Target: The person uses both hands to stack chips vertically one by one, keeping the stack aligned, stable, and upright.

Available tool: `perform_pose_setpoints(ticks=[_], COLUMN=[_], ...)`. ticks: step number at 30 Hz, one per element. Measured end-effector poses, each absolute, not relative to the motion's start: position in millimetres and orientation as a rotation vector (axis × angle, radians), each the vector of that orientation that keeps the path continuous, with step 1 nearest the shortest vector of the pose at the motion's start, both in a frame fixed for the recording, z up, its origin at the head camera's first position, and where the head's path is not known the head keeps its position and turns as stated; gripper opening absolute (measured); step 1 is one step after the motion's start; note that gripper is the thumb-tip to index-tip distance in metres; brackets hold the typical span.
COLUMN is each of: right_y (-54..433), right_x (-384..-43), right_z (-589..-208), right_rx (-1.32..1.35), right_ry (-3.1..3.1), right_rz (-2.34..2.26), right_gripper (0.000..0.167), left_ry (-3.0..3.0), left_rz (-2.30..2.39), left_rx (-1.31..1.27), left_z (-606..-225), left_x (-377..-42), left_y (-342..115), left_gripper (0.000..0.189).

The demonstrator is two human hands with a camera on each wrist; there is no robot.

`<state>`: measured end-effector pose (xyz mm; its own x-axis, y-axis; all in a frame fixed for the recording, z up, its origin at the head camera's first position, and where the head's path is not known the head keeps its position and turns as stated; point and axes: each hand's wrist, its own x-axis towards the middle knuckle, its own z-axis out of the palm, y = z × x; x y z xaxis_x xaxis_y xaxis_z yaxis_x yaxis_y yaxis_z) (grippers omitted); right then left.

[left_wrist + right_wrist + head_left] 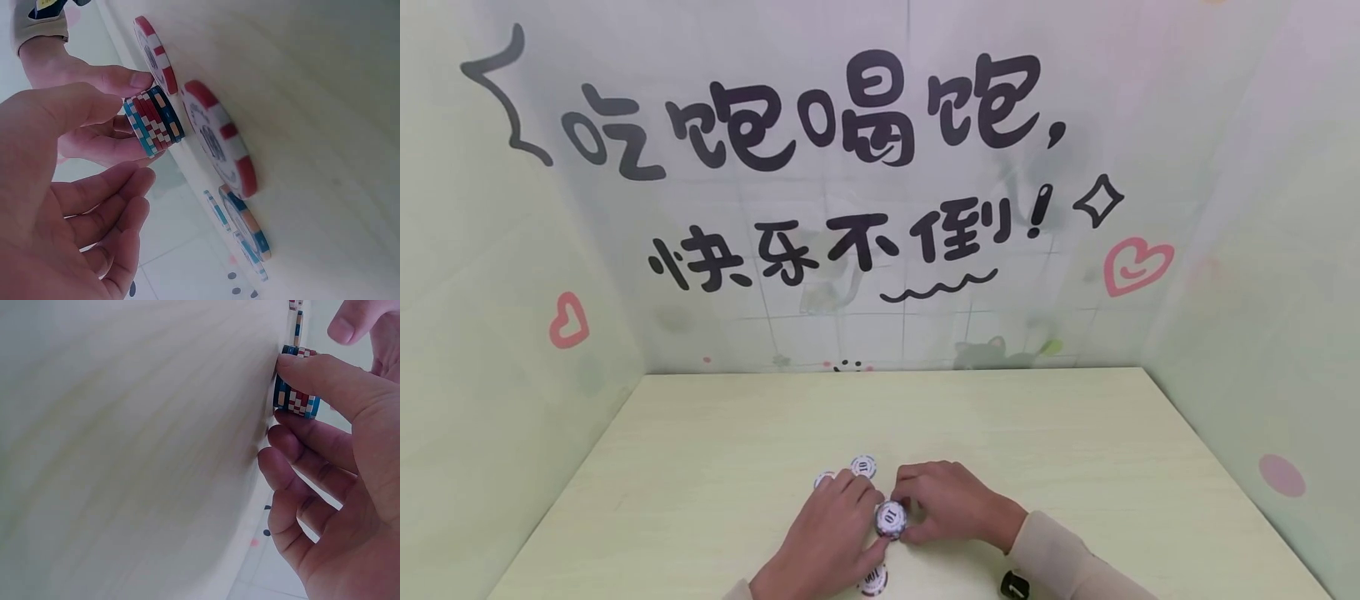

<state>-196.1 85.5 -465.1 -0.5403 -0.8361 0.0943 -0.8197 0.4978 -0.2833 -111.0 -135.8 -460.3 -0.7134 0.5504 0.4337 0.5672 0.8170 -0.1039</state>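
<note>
A short stack of poker chips (891,520), its top chip marked 10, stands on the table. Layers of dark blue, red-and-white and light blue show on the stack's side in the left wrist view. My right hand (951,502) grips it between thumb and fingers. Close on its left is my left hand (831,529), fingers loosely bent and holding nothing; in the right wrist view its thumb (344,328) is apart from the stack. Red-and-white chips (215,137) lie flat near the left hand. One chip (874,579) lies partly under that hand in the head view.
Beyond the left hand lie a chip marked 10 (863,466) and another, partly covered chip (824,480). A small black object (1015,585) shows by the right sleeve. The pale wooden table (700,433) is enclosed by printed curtain walls (1247,350).
</note>
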Motion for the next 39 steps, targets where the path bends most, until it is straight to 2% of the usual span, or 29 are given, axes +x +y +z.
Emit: perform_pose_setpoints(ticks=[12,23,39], right_y=[84.8,84.5,84.6], right_x=[-197.2,-196.7,-195.2], right_z=[-464.4,-463.8,-462.4], right_rx=[-1.461,-1.452,-1.442], right_ry=[2.656,2.652,2.652], right_rz=[-0.462,-0.466,-0.479], right_gripper=[0.024,0.024,0.025], left_ry=[-2.785,-2.93,-2.92], left_rz=[-0.017,0.175,0.174], left_rx=[-0.875,-0.903,-0.926], left_z=[-450.7,-453.4,-459.4], left_x=[-97.0,-91.7,-92.3], left_y=[-138.7,-135.9,-139.4], left_gripper=[0.045,0.062,0.056])
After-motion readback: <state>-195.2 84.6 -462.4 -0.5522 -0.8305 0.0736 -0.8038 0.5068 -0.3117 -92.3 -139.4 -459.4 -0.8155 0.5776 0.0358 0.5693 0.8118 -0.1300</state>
